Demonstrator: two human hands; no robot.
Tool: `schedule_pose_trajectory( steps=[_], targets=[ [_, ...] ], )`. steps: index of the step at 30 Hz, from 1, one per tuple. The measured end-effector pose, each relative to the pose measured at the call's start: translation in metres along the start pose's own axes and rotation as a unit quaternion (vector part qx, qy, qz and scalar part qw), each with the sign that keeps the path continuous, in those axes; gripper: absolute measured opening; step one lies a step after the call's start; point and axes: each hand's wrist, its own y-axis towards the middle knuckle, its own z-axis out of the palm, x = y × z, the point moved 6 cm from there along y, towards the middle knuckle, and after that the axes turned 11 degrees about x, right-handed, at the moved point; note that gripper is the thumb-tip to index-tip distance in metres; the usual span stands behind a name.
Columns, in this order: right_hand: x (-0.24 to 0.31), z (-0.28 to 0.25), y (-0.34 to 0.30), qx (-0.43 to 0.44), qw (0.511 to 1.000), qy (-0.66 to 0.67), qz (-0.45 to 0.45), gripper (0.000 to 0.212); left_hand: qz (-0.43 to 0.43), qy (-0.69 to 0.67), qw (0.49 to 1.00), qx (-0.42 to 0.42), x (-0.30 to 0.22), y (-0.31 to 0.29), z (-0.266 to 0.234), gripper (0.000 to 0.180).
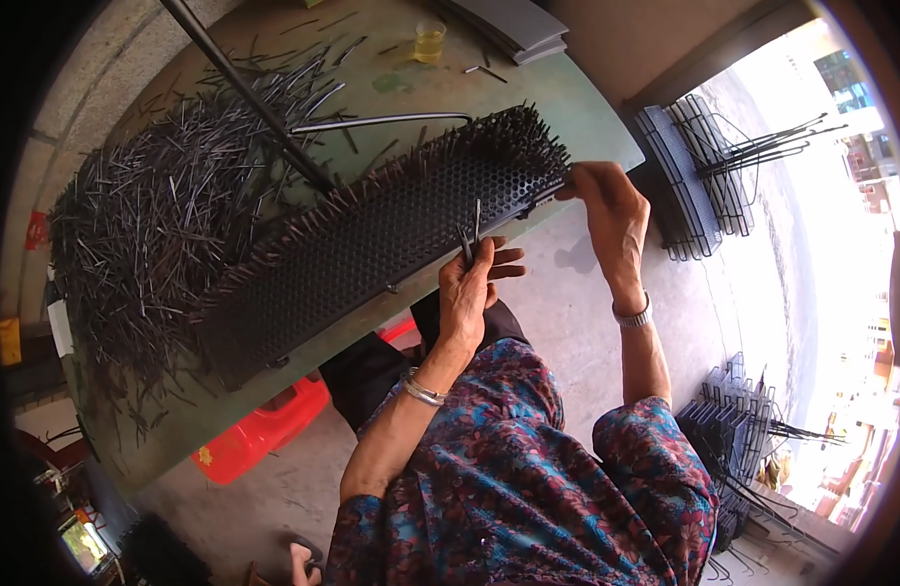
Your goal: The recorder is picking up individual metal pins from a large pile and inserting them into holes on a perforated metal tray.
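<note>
A long black perforated board (372,249) lies aslant on the green table. Short dark pins (513,132) stand in its holes along the far side and crowd its right end. Dark thin pins (472,239) stick up from my left hand (465,293), held by the thumb at the board's near edge; its other fingers stretch to the right. My right hand (614,200) is closed at the board's right end, fingertips pinched beside the last pins. Whatever those fingertips hold is too small to make out.
A big heap of loose dark pins (167,215) covers the table's left. A metal pole (245,93) with a bent rod (382,121) crosses above. A cup of yellow liquid (429,44) stands at the back. Below are a red plastic stool (265,430) and stacked black racks (679,181).
</note>
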Motion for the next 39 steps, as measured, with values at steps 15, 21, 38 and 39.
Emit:
schedule_pose_trajectory(
  steps=[15, 21, 38, 39],
  targets=[
    [-0.003, 0.005, 0.022, -0.048, 0.985, -0.137, -0.089, 0.008, -0.009, -0.052, 0.999, -0.005, 0.008, -0.004, 0.001, 0.033],
    [-0.006, 0.009, 0.020, -0.039, 0.982, -0.153, -0.099, 0.006, -0.037, -0.034, 0.999, -0.012, 0.008, -0.009, 0.001, 0.032],
    [-0.009, 0.012, 0.027, 0.051, 0.976, -0.167, -0.128, 0.006, -0.014, -0.037, 0.999, 0.010, 0.006, -0.010, 0.000, 0.031],
    [-0.014, 0.016, 0.027, 0.049, 0.971, -0.186, -0.140, 0.008, -0.015, -0.036, 0.999, 0.011, 0.005, -0.010, 0.002, 0.031]
  ],
)
